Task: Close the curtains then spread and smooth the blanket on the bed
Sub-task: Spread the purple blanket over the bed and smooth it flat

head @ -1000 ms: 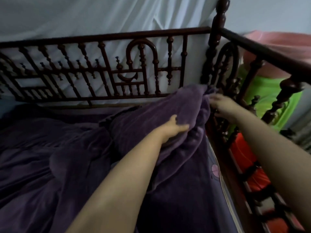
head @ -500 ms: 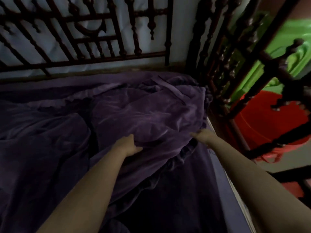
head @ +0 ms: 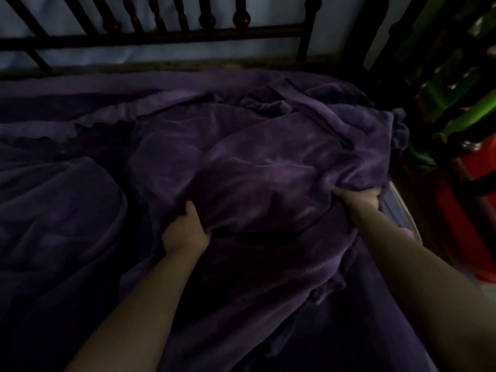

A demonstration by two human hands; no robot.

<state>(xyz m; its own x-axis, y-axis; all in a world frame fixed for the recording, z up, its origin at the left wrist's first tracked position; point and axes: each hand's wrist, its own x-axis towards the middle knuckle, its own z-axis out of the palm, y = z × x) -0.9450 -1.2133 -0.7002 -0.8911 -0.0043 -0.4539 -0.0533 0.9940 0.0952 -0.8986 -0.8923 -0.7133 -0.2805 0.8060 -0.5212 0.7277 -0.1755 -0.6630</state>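
I see the purple blanket (head: 241,162) lying over almost the whole bed; it is bunched into a heap in the centre and right of the frame. My left hand (head: 185,232), in the lower centre, is clenched on a fold of the blanket, with the thumb on top of the cloth. My right hand (head: 357,197), at the right of the centre, grasps the blanket's edge, and its fingers are hidden in the fabric. The dark wooden bed rail (head: 166,38) runs across the top of the frame. In the right part I see something green (head: 453,89) and something red (head: 472,210) behind the side rail.
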